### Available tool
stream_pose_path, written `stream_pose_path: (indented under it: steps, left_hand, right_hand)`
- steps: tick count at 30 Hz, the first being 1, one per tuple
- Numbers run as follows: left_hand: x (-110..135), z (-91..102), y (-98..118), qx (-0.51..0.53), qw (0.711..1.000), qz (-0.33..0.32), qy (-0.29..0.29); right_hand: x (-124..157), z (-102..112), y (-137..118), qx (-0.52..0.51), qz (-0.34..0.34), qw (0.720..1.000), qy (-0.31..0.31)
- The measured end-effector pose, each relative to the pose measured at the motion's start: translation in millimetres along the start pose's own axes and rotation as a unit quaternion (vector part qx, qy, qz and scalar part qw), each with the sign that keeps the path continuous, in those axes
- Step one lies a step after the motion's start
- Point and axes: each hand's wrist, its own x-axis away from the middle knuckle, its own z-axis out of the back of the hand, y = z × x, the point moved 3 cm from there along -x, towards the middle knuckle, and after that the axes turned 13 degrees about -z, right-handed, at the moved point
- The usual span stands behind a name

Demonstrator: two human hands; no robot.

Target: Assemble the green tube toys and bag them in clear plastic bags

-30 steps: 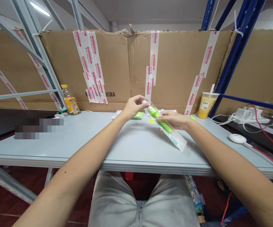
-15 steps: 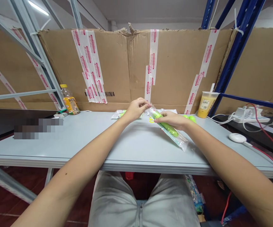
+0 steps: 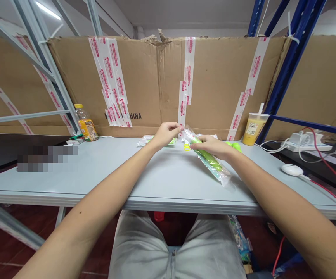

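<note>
A clear plastic bag (image 3: 224, 177) slants above the table, with a long bright green object (image 3: 210, 159) inside; its exact kind is unclear through the film. My right hand (image 3: 211, 147) is closed around the bag's middle, thumb across the front. At the bag's upper left end, my left hand (image 3: 168, 133) pinches the edge of the film between thumb and fingers. Yellow scissors handles (image 3: 187, 147) show on the table just left of my right thumb. Behind my left hand lies more clear packaging (image 3: 145, 140) with green in it, partly hidden.
Round green items (image 3: 234, 146) sit behind my right wrist. A drink cup (image 3: 255, 130) with a straw stands back right, a yellow-capped bottle (image 3: 87, 126) back left. A white round device (image 3: 292, 169) with a red cable lies right. Cardboard (image 3: 144, 77) walls the table's back.
My left hand has shifted slightly left, at the bag's end. Inside the bag, the green object sits a little further toward the lower right end. My right hand has barely moved.
</note>
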Motion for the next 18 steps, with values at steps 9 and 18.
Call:
stream_pose_path:
  steps: [9, 18]
  left_hand:
    - [5, -9.7, 2, 0.044, 0.994, 0.084, -0.06]
    - [10, -18.3, 7, 0.084, 0.984, 0.128, -0.086]
  right_hand:
    - [0, -3, -1, 0.022, 0.007, 1.0, 0.016]
    - [1, -8, -3, -0.083, -0.011, 0.996, -0.042]
